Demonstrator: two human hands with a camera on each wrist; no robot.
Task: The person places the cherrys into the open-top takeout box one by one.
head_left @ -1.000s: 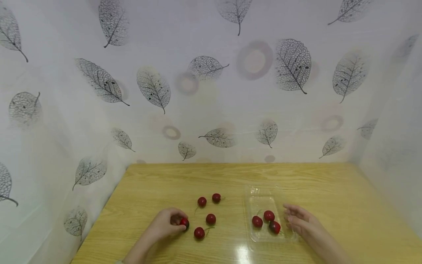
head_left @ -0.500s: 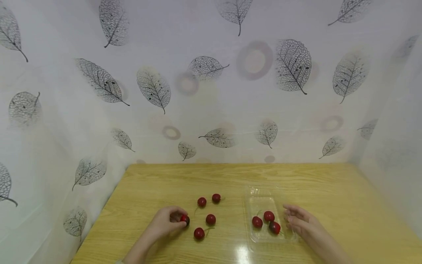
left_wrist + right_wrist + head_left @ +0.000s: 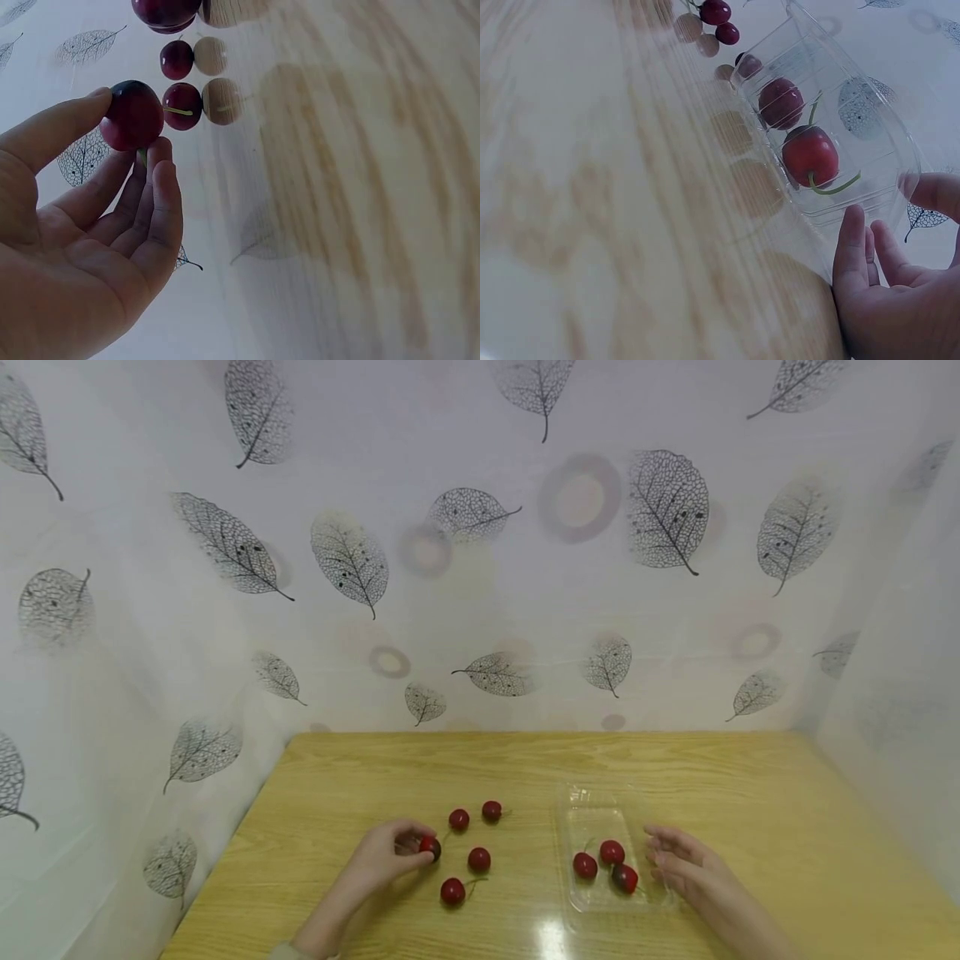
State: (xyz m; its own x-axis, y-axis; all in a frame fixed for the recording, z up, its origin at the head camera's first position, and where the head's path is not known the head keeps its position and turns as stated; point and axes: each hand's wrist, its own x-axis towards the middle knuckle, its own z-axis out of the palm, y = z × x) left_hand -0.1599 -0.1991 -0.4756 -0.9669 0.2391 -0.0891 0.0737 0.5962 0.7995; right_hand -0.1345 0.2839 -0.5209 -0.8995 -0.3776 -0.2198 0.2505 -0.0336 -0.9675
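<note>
In the head view my left hand [image 3: 386,857] pinches a dark red cherry [image 3: 430,848] between thumb and fingers. The left wrist view shows that cherry [image 3: 132,115] at the thumb tip, its green stem pointing down toward the fingers. Several loose cherries lie on the table just right of this hand, one of them a cherry [image 3: 453,891] with its stem out to the right. My right hand [image 3: 690,864] rests at the right side of a clear plastic box [image 3: 576,897], fingers fairly straight, fingertips at its wall. Three cherries sit inside, including a two-toned cherry [image 3: 811,156] with a curved stem.
The wooden table [image 3: 360,760] has a glossy surface that mirrors the cherries. A pale leaf-patterned covering [image 3: 480,602] rises behind it and along both sides. Farther back on the table sits a cherry [image 3: 492,811] next to another.
My left hand, with the cherry, has moved slightly away from me and to the right. The right hand, the box and the other cherries look the same.
</note>
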